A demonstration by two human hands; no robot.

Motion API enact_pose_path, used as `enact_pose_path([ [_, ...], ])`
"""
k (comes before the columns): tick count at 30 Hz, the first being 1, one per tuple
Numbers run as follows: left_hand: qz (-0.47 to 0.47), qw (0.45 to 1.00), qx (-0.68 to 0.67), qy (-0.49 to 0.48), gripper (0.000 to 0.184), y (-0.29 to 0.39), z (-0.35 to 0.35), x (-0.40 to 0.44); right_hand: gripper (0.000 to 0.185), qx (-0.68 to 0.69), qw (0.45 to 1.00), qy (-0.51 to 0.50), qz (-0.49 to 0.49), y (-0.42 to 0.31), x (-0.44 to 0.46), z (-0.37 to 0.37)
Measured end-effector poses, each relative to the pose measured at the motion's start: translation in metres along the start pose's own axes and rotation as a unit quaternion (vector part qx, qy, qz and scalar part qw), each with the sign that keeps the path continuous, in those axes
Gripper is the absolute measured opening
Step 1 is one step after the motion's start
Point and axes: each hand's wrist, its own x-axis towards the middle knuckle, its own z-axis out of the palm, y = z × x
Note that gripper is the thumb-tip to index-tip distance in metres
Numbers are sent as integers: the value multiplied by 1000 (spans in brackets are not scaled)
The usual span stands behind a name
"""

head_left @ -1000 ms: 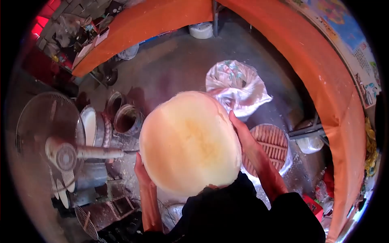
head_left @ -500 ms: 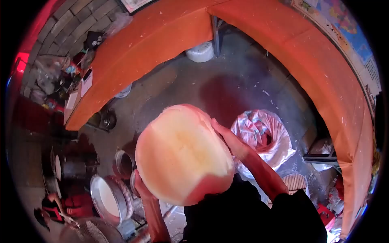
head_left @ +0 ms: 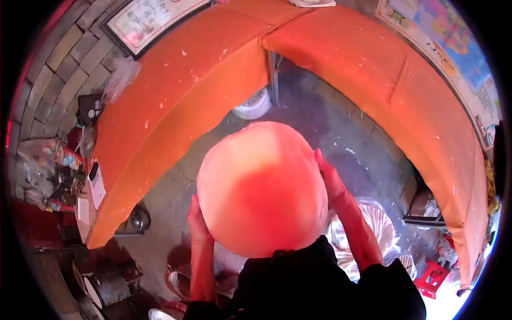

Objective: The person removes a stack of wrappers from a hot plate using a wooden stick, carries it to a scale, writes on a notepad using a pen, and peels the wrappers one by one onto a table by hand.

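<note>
The person's left hand [head_left: 199, 226] and right hand [head_left: 332, 182] grip opposite sides of a round slab [head_left: 264, 189] (lit partly red).

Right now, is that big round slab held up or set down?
Held up: the left hand and right hand grip the round slab at opposite edges, above the floor.

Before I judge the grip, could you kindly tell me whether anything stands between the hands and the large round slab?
Nothing visible does: the bare left hand and right hand hold the large round slab directly, at opposite edges. Its underside is hidden, so I cannot tell about contact there.
</note>
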Motion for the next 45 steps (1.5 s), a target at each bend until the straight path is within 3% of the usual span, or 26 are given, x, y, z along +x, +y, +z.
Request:
enact_pose_path([
  [5,16,999,24,22,59,19,46,136,65,-14,1000,-1,-19,-76,116,-5],
  [8,-14,999,-43,-13,58,34,72,206,64,-9,1000,9,-23,-115,178,-18],
  [11,-34,998,23,46,58,45,88,268,63,-10,1000,6,-10,-156,220,-16],
  [13,-50,980,-138,-134,56,58,116,303,63,-23,999,6,-31,-186,253,-17],
  [16,-39,994,-63,-75,55,67,141,372,64,27,999,5,-24,-221,294,-22],
  [18,-57,992,-63,-95,55,73,157,426,65,-42,995,67,-67,-253,316,-12],
  [20,-65,989,-69,-117,55,83,179,471,63,-2,996,21,-83,-277,352,-19],
  [22,-36,990,-65,-121,55,96,214,513,68,-88,978,100,-158,-307,383,-17],
  [24,-43,989,-63,-128,55,107,241,560,65,-140,966,140,-168,-334,415,-24],
  [27,-56,985,-72,-148,56,125,285,627,64,-108,970,146,-160,-390,463,-22],
  [29,-65,983,-75,-157,56,137,316,668,64,-125,969,63,-206,-428,497,-26],
  [31,-66,982,-77,-161,56,145,344,707,64,-180,946,80,-258,-466,527,-33],
  [33,-71,983,-71,-152,57,145,355,749,65,-150,960,58,-228,-508,565,-66],
  [35,-45,988,-34,-145,61,134,337,795,66,-121,973,31,-192,-525,584,-99],
  [36,-43,996,77,0,61,141,318,799,66,-256,910,215,-246,-529,590,-113],
  [37,-9,999,41,9,60,145,300,790,65,-380,793,379,-289,-533,599,-120],
  [39,57,998,23,16,57,150,249,760,60,-282,790,370,-399,-512,600,-105],
  [41,76,995,64,8,53,120,164,712,41,-408,798,266,-356,-454,584,-97],
  [42,42,995,76,46,51,88,120,684,32,-338,853,234,-321,-418,572,-41],
  [44,-68,980,79,172,46,31,53,610,18,-463,838,95,-271,-353,567,-17],
  [45,-73,958,109,256,41,17,68,562,18,-498,827,31,-259,-322,568,-8],
])
